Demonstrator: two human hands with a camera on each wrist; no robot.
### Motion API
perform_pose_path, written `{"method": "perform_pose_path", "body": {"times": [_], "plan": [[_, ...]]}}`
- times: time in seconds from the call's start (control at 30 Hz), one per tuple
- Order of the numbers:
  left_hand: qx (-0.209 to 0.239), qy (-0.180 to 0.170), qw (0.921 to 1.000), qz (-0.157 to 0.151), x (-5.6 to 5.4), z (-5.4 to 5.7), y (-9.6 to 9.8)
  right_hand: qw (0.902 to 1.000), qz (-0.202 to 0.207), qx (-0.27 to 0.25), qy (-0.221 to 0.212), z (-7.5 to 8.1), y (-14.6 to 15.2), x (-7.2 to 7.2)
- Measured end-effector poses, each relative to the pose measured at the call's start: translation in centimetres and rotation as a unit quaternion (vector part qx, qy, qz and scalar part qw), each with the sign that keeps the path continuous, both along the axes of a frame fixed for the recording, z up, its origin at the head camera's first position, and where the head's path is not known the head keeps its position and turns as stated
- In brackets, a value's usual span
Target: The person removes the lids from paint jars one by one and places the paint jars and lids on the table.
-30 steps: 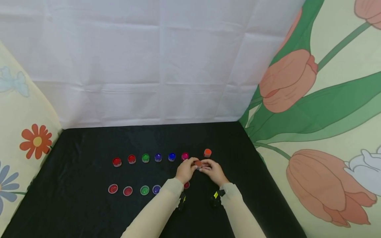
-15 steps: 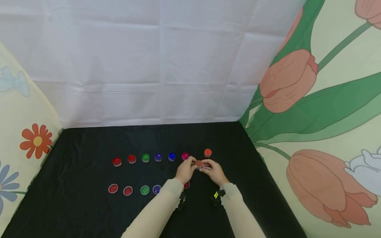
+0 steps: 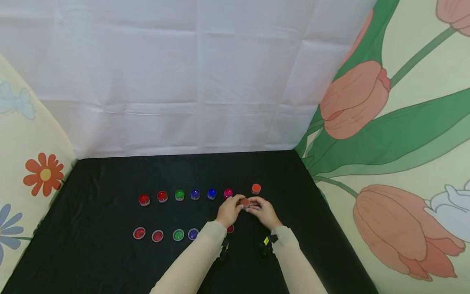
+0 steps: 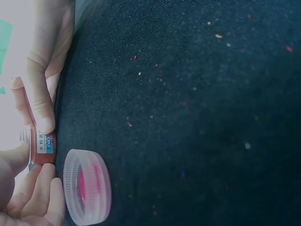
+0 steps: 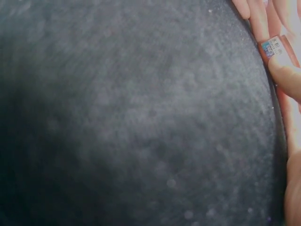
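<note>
A small paint jar (image 3: 244,203) with brown-orange paint is held between both hands, near the right end of the back row of jars. My left hand (image 3: 228,210) pinches it from the left with thumb and fingers. From the other side my right hand (image 3: 265,212) grips it. In the left wrist view the jar (image 4: 44,147) shows a white and blue label, with the right thumb at its top edge. A ribbed clear lid (image 4: 87,188), pink inside, lies on the black cloth beside the left fingers. The right wrist view shows the label (image 5: 273,46) partly covered by a thumb.
Behind the hands runs a row of jars, from a red jar (image 3: 144,199) to a magenta jar (image 3: 228,192) and an orange jar (image 3: 256,188). Nearer lies a row of lids, such as a green lid (image 3: 178,234), partly hidden by the left sleeve. Black cloth (image 3: 92,253) covers the table.
</note>
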State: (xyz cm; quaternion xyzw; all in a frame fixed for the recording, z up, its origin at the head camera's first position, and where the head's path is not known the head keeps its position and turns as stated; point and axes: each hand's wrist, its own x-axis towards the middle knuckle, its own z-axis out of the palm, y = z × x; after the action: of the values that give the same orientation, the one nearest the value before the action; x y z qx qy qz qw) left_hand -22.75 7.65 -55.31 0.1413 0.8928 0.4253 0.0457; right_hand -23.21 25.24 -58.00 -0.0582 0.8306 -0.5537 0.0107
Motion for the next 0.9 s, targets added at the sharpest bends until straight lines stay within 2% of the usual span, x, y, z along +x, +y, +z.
{"method": "perform_pose_path", "body": {"times": [0.13,0.57,0.63,0.8,0.9], "plan": [[0.001,-0.009,0.9999,0.003,0.09,0.13,-0.01,1.0000,-0.002,-0.004,-0.001,-0.03,-0.04,0.00],[0.046,-0.042,0.9980,0.008,0.07,-0.05,-0.04,0.9996,0.003,-0.020,-0.019,0.10,0.12,0.10],[0.047,-0.039,0.9981,0.006,0.05,-0.07,-0.07,0.9994,0.001,-0.022,-0.027,0.08,0.12,0.04],[0.015,-0.011,0.9998,-0.003,0.08,-0.05,-0.13,0.9989,-0.011,-0.023,-0.040,0.15,-0.01,-0.08],[0.006,0.003,1.0000,-0.002,0.04,-0.03,-0.13,0.9988,-0.013,-0.025,-0.041,0.70,-0.24,0.04]]}}
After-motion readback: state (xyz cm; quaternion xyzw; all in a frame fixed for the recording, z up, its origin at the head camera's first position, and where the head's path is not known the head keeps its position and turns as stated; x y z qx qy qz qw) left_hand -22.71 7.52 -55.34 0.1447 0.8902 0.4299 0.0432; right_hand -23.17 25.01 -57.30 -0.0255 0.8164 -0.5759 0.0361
